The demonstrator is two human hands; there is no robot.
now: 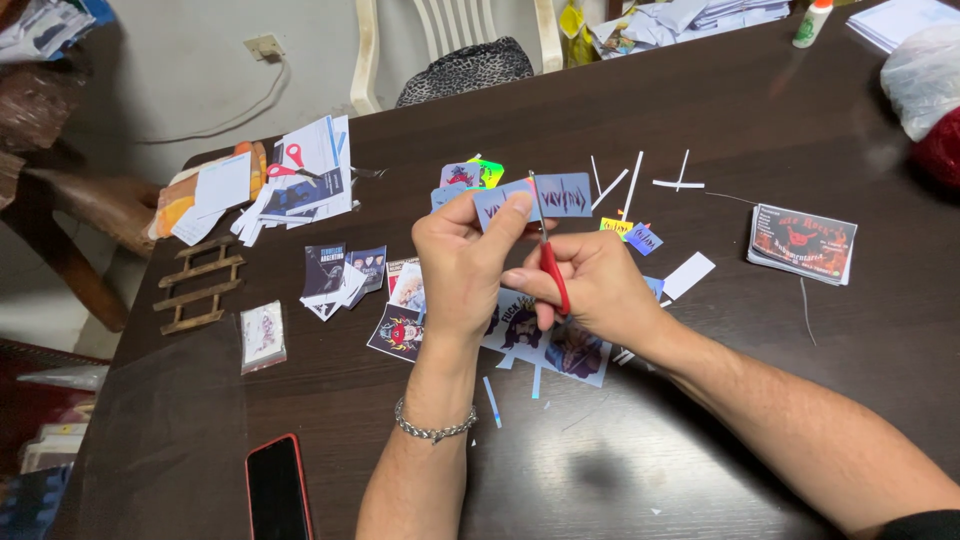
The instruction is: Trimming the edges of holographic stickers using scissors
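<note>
My left hand [462,262] pinches a blue-grey printed paper strip [568,195] between thumb and fingers, held above the dark wooden table [740,120]. My right hand [598,287] grips red-handled scissors [548,262], whose blades point up and cut through the strip near its middle. A silver chain bracelet [434,428] sits on my left wrist. Beneath my hands lie several printed picture cut-outs [398,332], and thin white paper offcuts [632,182] are scattered just beyond the strip.
A stack of printed cards [803,243] lies to the right. At left are a paper pile with a second pair of red scissors [290,158], a small wooden lattice [200,285] and a red-cased phone [277,490]. A glue bottle [812,22], plastic bag [922,75] and white chair [455,35] stand at the back.
</note>
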